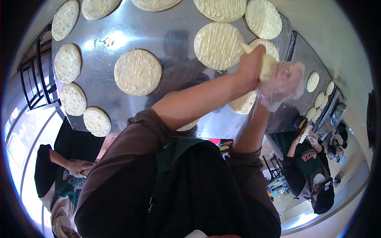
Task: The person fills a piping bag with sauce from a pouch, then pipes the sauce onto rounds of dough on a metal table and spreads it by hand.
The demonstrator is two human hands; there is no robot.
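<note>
A piping bag [266, 67] filled with pale yellow cream is between my hands. Bare and closed, my left hand [252, 67] wraps round it near the narrow end. Inside a clear plastic glove, my right hand [281, 81] grips the bag's thick end. The bag's tip is over the right edge of a round dough base [219, 46] striped with cream lines. Similar striped rounds, one above [220, 8] and one at the upper right [263, 19], lie close by. Under my hands, other rounds [243, 104] are partly hidden.
On the steel table [174, 51], a dough round with scattered pale bits [138, 72] lies left of centre. Several more [67, 63] line the left edge. Two co-workers in aprons stand at the left [71, 178] and right [309, 158]. A second counter [307, 59] holds small rounds.
</note>
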